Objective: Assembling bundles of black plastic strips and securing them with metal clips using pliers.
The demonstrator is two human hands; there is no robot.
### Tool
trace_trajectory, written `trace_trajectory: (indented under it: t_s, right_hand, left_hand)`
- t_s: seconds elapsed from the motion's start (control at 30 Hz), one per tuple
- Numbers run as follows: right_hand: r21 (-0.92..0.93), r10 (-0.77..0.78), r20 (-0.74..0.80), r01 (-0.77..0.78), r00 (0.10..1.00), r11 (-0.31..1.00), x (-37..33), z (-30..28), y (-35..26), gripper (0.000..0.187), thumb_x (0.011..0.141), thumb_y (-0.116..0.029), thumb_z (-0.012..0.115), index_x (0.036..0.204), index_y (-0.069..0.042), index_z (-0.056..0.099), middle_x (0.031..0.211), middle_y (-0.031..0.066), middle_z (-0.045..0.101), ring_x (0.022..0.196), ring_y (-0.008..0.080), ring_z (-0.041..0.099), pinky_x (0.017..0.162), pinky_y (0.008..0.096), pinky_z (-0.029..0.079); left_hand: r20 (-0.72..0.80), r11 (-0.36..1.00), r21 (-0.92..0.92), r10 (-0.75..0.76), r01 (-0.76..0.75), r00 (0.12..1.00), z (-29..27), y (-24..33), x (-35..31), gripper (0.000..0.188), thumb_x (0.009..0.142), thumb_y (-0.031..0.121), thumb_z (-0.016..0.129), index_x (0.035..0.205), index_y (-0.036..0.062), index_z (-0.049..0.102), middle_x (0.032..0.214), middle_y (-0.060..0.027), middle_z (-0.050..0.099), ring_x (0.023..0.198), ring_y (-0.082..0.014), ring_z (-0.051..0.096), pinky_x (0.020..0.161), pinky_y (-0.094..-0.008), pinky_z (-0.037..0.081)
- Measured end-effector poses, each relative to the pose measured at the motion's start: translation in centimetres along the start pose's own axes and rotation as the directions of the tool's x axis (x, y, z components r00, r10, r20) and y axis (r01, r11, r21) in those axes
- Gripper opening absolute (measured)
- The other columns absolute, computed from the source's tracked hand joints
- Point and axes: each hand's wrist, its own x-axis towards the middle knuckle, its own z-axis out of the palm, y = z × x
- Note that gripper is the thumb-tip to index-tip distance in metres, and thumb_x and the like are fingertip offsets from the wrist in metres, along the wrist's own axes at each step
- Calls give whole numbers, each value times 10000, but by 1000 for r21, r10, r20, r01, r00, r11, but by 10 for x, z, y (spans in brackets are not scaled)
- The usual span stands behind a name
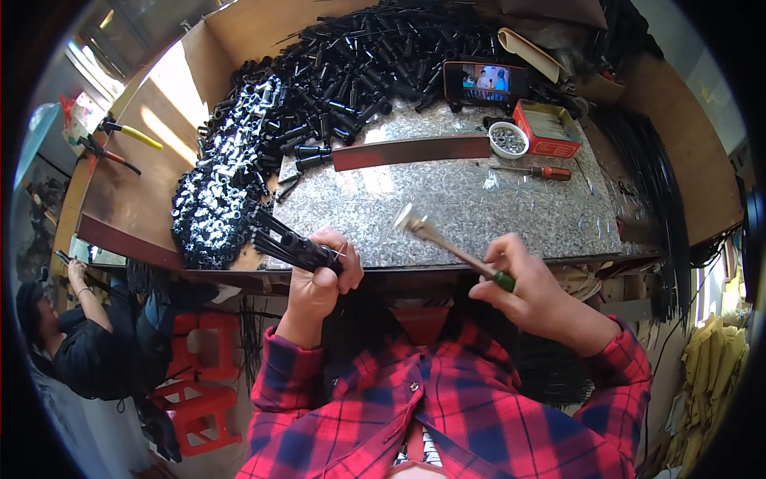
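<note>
Left hand (325,275) clamps one bundle of black rods (283,244) by the table's (495,207) near edge; right hand (523,287) clasps one hammer (452,247). Beyond: one phone (487,83), one screwdriver (552,172), and black tubes (359,72) too many to count, crowding the far side.

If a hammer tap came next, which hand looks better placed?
Probably the right hand: it grips the hammer, which reaches out over the speckled slab, while the left hand holds a bundle of black rods.
</note>
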Motion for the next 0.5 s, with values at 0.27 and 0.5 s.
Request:
trace_trajectory:
  t_s: [0.27,0.5]
  right_hand:
    - [154,-88,-301,140,950,978,-5,-1,5,288,852,-130,663,868,-68,382,813,58,574,680,91,533,605,249,439]
    - [-150,-284,-358,246,889,958,1,-18,-9,332,772,-149,729,744,-54,413,838,109,569,667,217,554,576,334,432]
  left_hand:
    - [-39,1000,-18,25,-26,999,3,5,1,488,745,472,737,833,83,456,579,-28,441,499,-111,401,492,-258,341]
    - [-49,1000,-8,-3,2,999,7,4,-2,517,729,473,751,785,88,410,552,-12,412,491,-103,383,471,-247,320]
